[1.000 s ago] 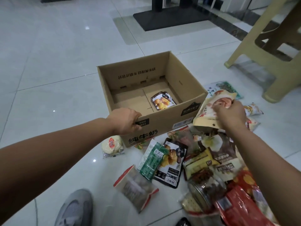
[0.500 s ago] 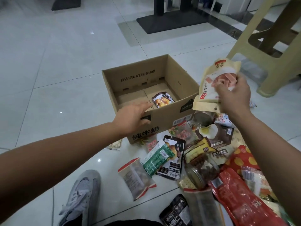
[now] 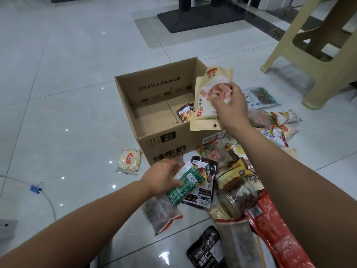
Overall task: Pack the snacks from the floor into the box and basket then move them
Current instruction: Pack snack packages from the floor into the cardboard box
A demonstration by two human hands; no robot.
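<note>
Left hand (image 3: 162, 176) now off cardboard box (image 3: 164, 144), around crinkly green packet (image 3: 185, 184); right hand (image 3: 229, 107) around flat beige pouch (image 3: 204, 101).

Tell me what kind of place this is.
Probably an indoor room, perhaps in a home or office: a glossy white tiled floor, a beige plastic stool, and the black pedestal base of some table or stand.

floor (image 3: 58, 97): glossy pale tiles are laid, and small light spots are reflected.
stool (image 3: 318, 62): beige plastic legs are set at upper right.
black base (image 3: 199, 18): a flat plate is seen at top.
cable (image 3: 48, 200): white, laid at left, with a blue clip (image 3: 35, 188) attached.
</note>
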